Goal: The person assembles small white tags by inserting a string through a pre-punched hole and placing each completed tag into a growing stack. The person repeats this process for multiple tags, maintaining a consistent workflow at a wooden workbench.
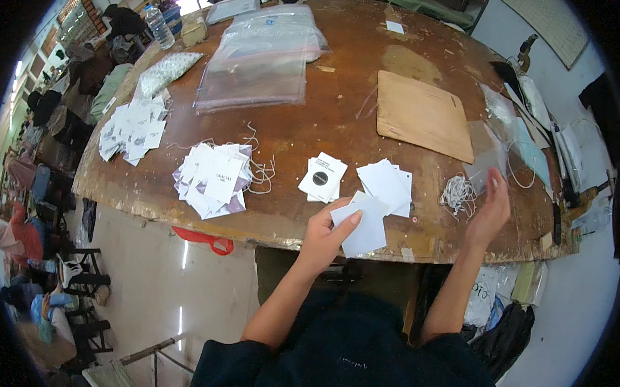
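In my left hand (330,233) is a small fan of plain white cards (365,227), gripped between thumb and fingers at the table's near edge. Just beyond them lies a pile of blank white cards (385,182). A smaller stack of white cards with a dark round mark (322,178) sits to its left. My right hand (490,208) is raised at the right, its fingers stretched upward, beside a bundle of white strings (458,196). A thin white string loop (531,179) shows just past its fingertips; whether they touch it I cannot tell.
Strung printed tags (215,178) and more tags (135,127) are heaped left on the brown table (340,113). Clear plastic bags (260,62) lie farther back, near a water bottle (159,26). A tan board (422,115) lies right of centre. Plastic sleeves (488,150) border it.
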Motion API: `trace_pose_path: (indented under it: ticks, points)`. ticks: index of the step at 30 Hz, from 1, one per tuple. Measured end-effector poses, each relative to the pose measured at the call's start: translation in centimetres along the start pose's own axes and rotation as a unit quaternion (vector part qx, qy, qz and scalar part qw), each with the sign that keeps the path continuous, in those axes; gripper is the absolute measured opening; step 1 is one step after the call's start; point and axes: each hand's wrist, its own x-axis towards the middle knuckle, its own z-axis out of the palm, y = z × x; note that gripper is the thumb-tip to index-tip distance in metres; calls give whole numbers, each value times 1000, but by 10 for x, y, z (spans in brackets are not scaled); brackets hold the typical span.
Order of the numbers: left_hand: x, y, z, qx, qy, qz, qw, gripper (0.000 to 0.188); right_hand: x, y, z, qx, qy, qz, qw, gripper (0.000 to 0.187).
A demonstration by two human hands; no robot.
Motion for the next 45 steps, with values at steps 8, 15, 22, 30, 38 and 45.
trace_pose_path:
  ticks: [8,15,22,30,38,45]
  points:
    - [5,3,8,34,-118,16,992,36,-60,-16,24,-24,-290,-3,957,65]
    - [7,-1,10,112,-175,13,978,33,-102,-20,47,90,-450,31,888,83]
    - [-3,4,4,5,-131,-98,987,31,-114,-13,53,164,-465,72,867,80]
    - [-8,4,-4,109,-93,-6,990,28,-65,-26,65,509,-110,188,833,16]
    - [2,4,-11,78,98,53,991,29,-120,-53,91,175,-245,147,942,6]
    - [-1,3,-2,135,112,95,980,25,-132,-61,106,-49,-276,-125,952,6]
